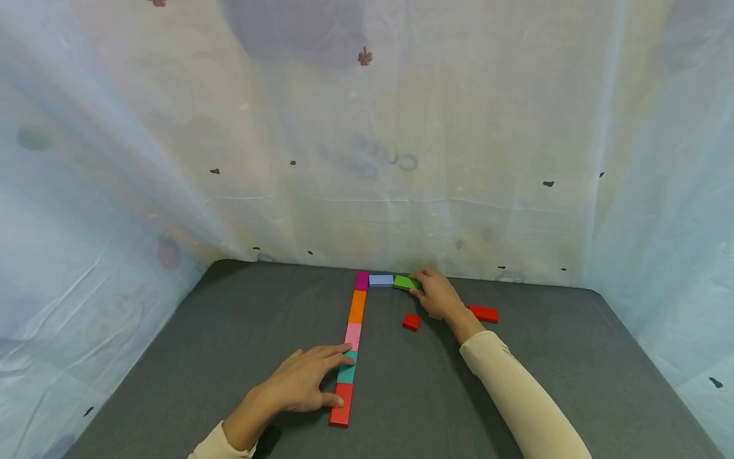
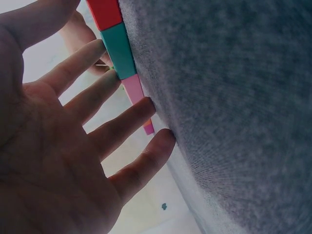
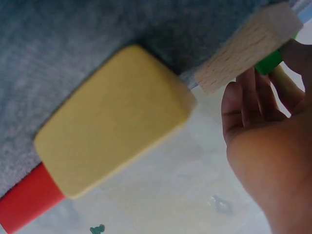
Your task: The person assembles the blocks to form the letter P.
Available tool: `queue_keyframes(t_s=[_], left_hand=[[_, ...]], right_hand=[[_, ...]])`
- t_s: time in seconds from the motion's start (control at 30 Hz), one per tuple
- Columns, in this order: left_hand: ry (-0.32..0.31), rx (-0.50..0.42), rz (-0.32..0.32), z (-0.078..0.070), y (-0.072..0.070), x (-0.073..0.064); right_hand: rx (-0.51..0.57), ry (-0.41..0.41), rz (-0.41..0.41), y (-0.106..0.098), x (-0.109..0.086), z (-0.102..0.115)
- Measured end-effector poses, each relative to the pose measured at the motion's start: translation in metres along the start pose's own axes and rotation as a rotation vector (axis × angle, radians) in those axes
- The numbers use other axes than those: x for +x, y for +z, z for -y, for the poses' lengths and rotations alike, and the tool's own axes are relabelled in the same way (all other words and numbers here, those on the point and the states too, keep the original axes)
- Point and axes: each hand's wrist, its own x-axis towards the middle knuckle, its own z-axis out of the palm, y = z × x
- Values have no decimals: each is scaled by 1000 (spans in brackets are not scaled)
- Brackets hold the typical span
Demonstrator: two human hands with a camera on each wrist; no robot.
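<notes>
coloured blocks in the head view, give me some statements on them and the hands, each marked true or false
1. The right hand grips the green block. True.
2. The left hand is curled into a fist. False: its fingers are spread.
3. The orange block lies between the magenta block and the pink block. True.
4. The teal block is the one nearest the person. False: a red block is.
5. The blue block lies between the magenta block and the green block. True.
6. Only one block is red. False: a small red block, for one, lies apart from the nearest one.
</notes>
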Motion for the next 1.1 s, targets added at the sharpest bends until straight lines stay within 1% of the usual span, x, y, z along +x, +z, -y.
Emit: queue_keyframes(t_s=[0.2,0.43,0.67,1.1], left_hand=[[-5,1,2,-1,-1,-1],[2,3,-9,0,0,-2],[4,3,-11,1,1,-1],[8,5,-20,2,1,0]], right_hand=[[-4,13,7,1,0,1],[-9,5,5,2,0,0],[-3,24,26,2,1,2],[-29,33,59,2,6,-1]])
